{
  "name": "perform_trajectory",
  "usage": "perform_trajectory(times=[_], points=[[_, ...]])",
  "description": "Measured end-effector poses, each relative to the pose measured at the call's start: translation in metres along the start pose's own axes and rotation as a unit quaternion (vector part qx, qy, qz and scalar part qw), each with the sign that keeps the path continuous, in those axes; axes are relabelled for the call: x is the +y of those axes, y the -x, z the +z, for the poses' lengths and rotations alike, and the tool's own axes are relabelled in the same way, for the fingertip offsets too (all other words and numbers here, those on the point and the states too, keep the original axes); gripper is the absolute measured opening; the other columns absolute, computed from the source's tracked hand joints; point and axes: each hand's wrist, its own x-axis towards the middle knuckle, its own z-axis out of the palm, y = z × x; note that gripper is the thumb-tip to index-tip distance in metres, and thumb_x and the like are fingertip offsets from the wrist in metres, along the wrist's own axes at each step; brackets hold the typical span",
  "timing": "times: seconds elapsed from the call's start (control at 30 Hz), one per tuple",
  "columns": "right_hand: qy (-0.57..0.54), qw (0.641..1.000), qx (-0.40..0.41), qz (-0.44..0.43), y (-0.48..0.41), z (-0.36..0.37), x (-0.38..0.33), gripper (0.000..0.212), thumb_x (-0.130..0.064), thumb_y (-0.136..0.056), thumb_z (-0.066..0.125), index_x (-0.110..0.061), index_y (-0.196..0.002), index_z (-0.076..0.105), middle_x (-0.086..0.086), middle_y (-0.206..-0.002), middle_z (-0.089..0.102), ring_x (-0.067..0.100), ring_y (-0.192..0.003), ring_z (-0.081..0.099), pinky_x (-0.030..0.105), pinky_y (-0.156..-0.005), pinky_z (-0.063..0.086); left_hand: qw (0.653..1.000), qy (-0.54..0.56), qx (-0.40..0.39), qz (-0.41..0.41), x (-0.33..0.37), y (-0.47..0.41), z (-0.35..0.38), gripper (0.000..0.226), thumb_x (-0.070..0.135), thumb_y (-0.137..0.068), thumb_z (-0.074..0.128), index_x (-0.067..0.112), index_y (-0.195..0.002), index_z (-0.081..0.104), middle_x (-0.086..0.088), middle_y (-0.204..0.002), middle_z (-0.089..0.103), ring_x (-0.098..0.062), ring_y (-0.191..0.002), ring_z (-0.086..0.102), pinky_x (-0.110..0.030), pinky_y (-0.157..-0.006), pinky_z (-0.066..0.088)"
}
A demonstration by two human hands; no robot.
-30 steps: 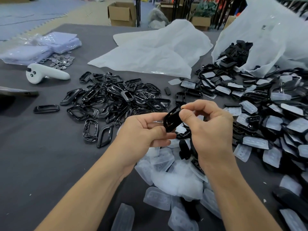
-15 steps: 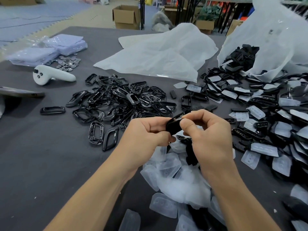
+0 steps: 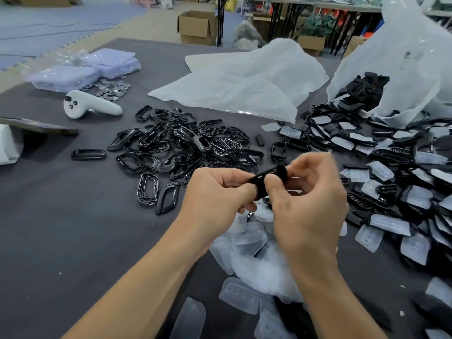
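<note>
No writing, number or brand can be read anywhere in this view. The cardboard box (image 3: pixel 195 28) on the floor beyond the table shows only plain brown faces, and the white controller (image 3: pixel 90 107) on the table shows nothing but its buttons. The black plastic part (image 3: pixel 263 182) pinched between the left hand (image 3: pixel 215 194) and the right hand (image 3: pixel 310 204) is blurred, so a moulded mark may be on it but cannot be made out.
</note>
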Motion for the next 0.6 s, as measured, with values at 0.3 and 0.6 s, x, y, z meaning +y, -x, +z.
perform_trajectory(times=[0.3, 0.6], points=[[-0.196, 0.951, -0.14, 0.192, -0.014, -0.003, -0.005, 0.02, 0.01, -0.091, 0.065, -0.008, -0.082, 0.067, 0.009, -0.058, 0.064, 0.02, -0.044, 0.058, 0.025, -0.04, 0.046, 0.996, -0.012, 0.076, 0.056, 0.002, 0.002, -0.004, 0.036, -0.001, -0.082, 0.077, 0.032, -0.096, 0.081, 0.003, -0.079, 0.079, -0.008, -0.067, 0.07, -0.021, -0.066, 0.056], [-0.555, 0.649, -0.217, 0.472, -0.004, -0.009, -0.018, 0.016, -0.004, -0.069, 0.071, 0.0, -0.084, 0.068, 0.01, -0.066, 0.057, 0.004, -0.035, 0.046, 0.011, -0.027, 0.03, 0.957, 0.185, -0.213, 0.074, 0.0, -0.003, -0.015, 0.044, 0.005, -0.074, 0.073, 0.022, -0.115, 0.079, 0.0, -0.108, 0.077, -0.013, -0.104, 0.07, -0.026, -0.094, 0.054]])
